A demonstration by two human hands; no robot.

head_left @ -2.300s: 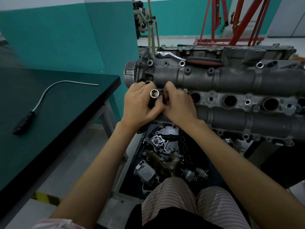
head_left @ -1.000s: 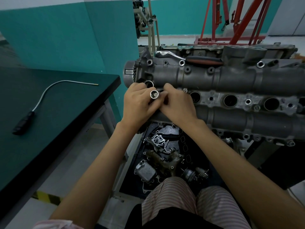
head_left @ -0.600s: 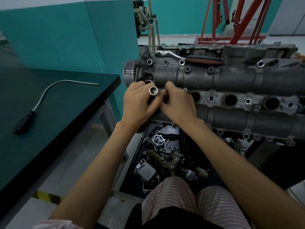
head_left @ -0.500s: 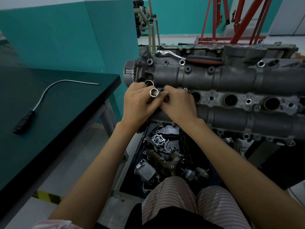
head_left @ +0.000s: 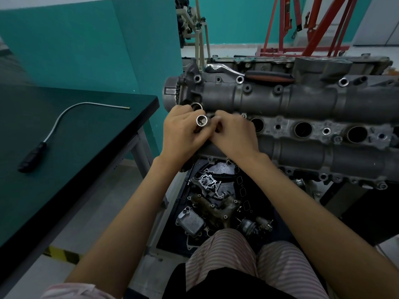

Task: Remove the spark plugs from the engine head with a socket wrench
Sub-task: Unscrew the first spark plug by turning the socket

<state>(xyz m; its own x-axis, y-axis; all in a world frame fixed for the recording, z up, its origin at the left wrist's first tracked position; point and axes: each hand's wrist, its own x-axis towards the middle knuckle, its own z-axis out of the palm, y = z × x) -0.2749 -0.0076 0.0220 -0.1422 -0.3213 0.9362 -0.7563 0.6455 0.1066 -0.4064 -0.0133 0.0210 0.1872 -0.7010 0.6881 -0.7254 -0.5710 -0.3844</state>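
The grey engine head lies across the middle right, with three open round plug wells in a row to the right of my hands. My left hand grips a chrome socket, its open hex end facing up toward me. My right hand is curled against the socket's lower part, fingertips pinching something there that my fingers hide. Both hands sit over the leftmost well. A ratchet wrench with a chrome head and black-orange handle rests on top of the head.
A dark green table stands at left, carrying a flexible pick-up tool with a black handle. Loose engine parts lie in a black tray below the head. A red hoist frame stands behind.
My hands stayed at the left end of the head. The socket shifted slightly between my fingers, as my right fingers worked at it.
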